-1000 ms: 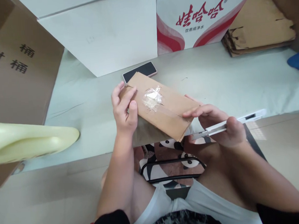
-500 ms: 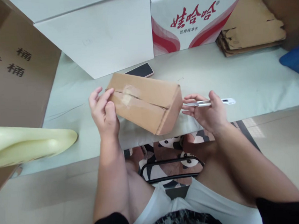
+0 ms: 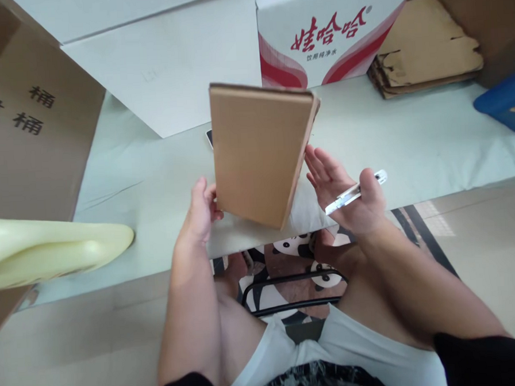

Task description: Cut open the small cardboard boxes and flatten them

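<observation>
Turned since half a second ago, the cardboard box now shows a plain broad face where its taped, slit side faced up, and it stands more steeply tipped, its far end raised. Left hand has shifted nearer, to the box's near left corner, its fingers touching the edge; whether that grip is clamped on the box I cannot tell, as part of it is hidden. Right hand is at the box's right edge, fingertips against it or just beside it, the palm turned up; its grip is closed on a white utility knife, pinned under the thumb, with the blade end pointing left and near. The box is over the near middle of the cloth-covered surface, covering most of a phone. On the far side stand a plain white box and, to its right, a white carton with red lettering. Flattened cardboard lies stacked at far right, near a blue object. At left are a pale yellow object and a large brown carton.
</observation>
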Motion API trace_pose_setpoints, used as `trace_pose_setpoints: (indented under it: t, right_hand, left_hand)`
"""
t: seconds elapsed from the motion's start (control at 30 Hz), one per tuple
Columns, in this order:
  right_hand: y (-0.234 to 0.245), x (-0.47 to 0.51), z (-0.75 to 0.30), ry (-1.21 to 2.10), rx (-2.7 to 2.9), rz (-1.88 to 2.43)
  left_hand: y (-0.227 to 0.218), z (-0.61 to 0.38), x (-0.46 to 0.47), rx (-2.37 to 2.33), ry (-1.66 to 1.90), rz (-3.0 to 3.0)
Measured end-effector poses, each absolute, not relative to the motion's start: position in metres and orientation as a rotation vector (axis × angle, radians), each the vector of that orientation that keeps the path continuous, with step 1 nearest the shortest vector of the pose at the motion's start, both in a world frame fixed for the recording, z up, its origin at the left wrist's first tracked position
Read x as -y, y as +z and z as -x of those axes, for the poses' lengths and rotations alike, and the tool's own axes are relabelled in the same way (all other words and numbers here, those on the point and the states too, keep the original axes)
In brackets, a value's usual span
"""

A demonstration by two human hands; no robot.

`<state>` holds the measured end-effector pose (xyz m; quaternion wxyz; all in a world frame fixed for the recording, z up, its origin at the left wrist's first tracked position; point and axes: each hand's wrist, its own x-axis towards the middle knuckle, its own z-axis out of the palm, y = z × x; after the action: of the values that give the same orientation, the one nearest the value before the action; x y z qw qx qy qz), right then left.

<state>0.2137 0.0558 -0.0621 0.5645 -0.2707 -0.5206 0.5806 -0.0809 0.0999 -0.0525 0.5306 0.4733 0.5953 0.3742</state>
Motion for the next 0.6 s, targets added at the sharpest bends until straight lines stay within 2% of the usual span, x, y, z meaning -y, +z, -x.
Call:
trace_pose_setpoints:
  t: [0.3,0.37,0.5,0.6]
  right_hand:
    - [-0.047,-0.051,-0.220,1.295,1.075,0.798]
    - [-0.046,-0.051,-0.222,1.284,1.090,0.763]
    - [-0.044,-0.048,-0.224,1.296,1.330,0.690]
    - [-0.044,-0.045,-0.217,1.228,1.571,0.615]
  left_hand:
    - [-0.042,0.063,-0.084,-1.222,0.163,-1.089]
    - [-0.042,0.065,-0.085,-1.323,0.179,-1.163]
    - [-0.040,0.066,-0.091,-1.612,0.456,-1.243]
    - [-0.045,0.059,-0.093,-1.567,0.569,-1.181]
